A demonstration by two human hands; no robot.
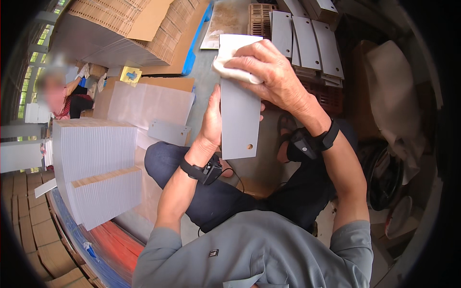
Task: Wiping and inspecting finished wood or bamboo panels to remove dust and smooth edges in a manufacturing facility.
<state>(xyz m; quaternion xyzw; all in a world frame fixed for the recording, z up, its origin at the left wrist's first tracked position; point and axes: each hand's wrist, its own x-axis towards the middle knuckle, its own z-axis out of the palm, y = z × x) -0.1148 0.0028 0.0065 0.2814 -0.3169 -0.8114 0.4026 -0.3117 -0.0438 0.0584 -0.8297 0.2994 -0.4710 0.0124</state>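
A flat grey panel [240,115] with a round hole near its lower end is held upright in front of me, between my knees. My left hand [212,117] grips it from the left edge, its fingertips showing past the right edge. Bunched under the fingers of my right hand [269,67] is a white cloth [230,65], pressed on the panel's upper part. Another grey panel [169,132] with holes lies on pale sheeting beyond my left knee.
To the left stands a tall stack of grey panels [96,163]. Stacked panels [307,43] rest on a crate at far right. Boards on a blue pallet [197,38] rise at far left, with a brown plastic crate [260,20] behind. A person [62,96] sits at the left.
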